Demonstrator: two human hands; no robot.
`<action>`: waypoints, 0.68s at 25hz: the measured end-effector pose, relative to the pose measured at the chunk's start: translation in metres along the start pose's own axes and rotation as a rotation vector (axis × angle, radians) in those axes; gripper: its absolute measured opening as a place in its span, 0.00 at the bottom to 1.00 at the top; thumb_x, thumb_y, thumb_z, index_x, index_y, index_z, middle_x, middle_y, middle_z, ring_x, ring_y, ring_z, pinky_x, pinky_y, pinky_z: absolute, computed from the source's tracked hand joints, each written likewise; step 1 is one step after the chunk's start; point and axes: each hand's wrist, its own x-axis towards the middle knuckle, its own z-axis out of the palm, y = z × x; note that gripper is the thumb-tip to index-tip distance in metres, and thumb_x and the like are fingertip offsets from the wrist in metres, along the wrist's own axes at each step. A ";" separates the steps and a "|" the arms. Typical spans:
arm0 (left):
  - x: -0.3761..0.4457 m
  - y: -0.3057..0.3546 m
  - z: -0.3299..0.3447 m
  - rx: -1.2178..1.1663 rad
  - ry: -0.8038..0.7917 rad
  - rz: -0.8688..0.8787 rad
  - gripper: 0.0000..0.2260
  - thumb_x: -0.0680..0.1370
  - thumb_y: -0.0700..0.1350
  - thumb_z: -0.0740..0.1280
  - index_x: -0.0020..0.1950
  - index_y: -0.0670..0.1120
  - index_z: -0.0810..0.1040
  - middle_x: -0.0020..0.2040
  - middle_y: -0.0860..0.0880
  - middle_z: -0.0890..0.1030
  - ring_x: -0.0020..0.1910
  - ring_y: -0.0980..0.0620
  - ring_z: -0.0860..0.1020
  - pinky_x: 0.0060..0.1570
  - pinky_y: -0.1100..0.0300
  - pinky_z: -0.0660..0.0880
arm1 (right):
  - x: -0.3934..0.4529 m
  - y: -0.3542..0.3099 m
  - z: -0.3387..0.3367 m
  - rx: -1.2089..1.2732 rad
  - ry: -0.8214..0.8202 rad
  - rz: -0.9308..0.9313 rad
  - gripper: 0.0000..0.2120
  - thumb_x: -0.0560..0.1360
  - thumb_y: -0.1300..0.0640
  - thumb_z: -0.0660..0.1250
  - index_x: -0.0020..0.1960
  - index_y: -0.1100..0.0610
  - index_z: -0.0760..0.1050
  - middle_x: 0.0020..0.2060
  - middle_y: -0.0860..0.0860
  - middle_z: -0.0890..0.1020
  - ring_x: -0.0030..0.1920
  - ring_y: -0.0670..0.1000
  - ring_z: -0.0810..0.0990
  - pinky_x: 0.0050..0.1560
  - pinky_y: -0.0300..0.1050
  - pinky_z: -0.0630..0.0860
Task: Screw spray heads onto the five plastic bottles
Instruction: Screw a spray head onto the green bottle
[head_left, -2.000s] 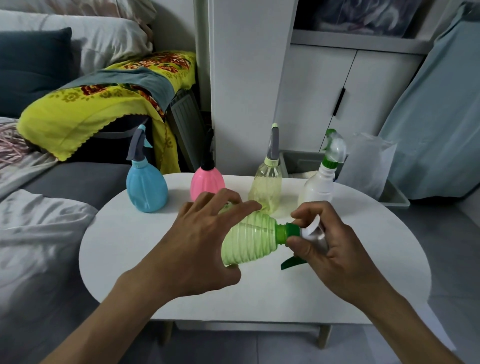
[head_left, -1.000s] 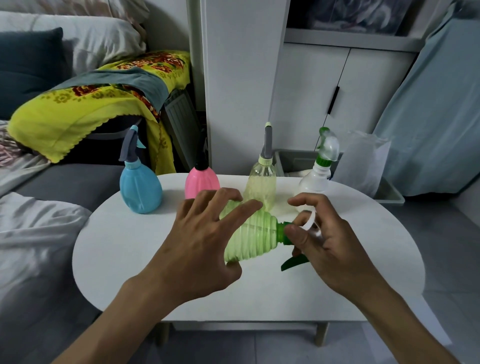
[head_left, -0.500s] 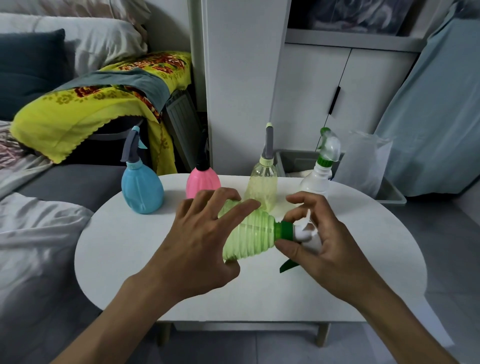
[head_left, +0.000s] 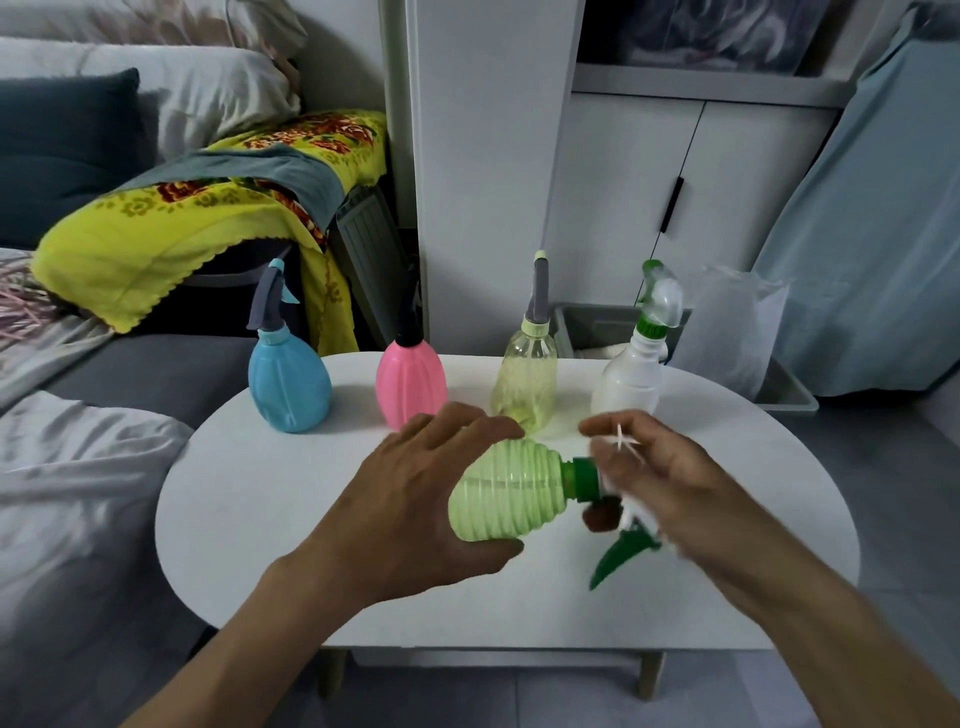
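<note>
Over the bench (head_left: 249, 519), right hand (head_left: 660, 483) blurred, hiding the spray head (head_left: 623, 551); grip state unclear. Left hand (head_left: 415, 499) clamps the green bottle (head_left: 504, 493). Right fingers now looser than half a second ago.

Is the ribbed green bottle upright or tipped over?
Tipped: the ribbed green bottle lies sideways in the left hand, neck pointing right toward the right hand.

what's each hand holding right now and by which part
The left hand grips the green ribbed bottle around its body, held sideways above the table. The right hand holds that bottle's spray head, next to the green collar.
</note>
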 end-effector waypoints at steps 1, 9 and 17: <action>0.001 0.001 -0.003 -0.146 -0.023 -0.075 0.33 0.64 0.67 0.72 0.66 0.62 0.69 0.59 0.61 0.76 0.55 0.58 0.77 0.51 0.54 0.79 | 0.002 -0.002 -0.008 0.242 -0.050 0.087 0.25 0.75 0.38 0.62 0.61 0.55 0.79 0.48 0.52 0.87 0.48 0.58 0.86 0.45 0.51 0.81; 0.004 0.020 -0.001 -1.622 -0.496 -0.505 0.38 0.65 0.57 0.77 0.65 0.35 0.73 0.57 0.32 0.77 0.52 0.33 0.78 0.53 0.40 0.76 | -0.003 0.000 0.023 0.996 -0.345 -0.190 0.24 0.75 0.54 0.71 0.67 0.65 0.75 0.62 0.63 0.80 0.67 0.61 0.75 0.67 0.59 0.71; 0.007 0.028 0.012 -1.593 -0.330 -0.445 0.32 0.65 0.61 0.76 0.60 0.41 0.79 0.53 0.37 0.82 0.50 0.38 0.82 0.51 0.44 0.79 | -0.001 -0.011 0.029 0.840 0.013 -0.207 0.16 0.66 0.50 0.77 0.48 0.59 0.85 0.45 0.58 0.87 0.49 0.56 0.85 0.54 0.52 0.80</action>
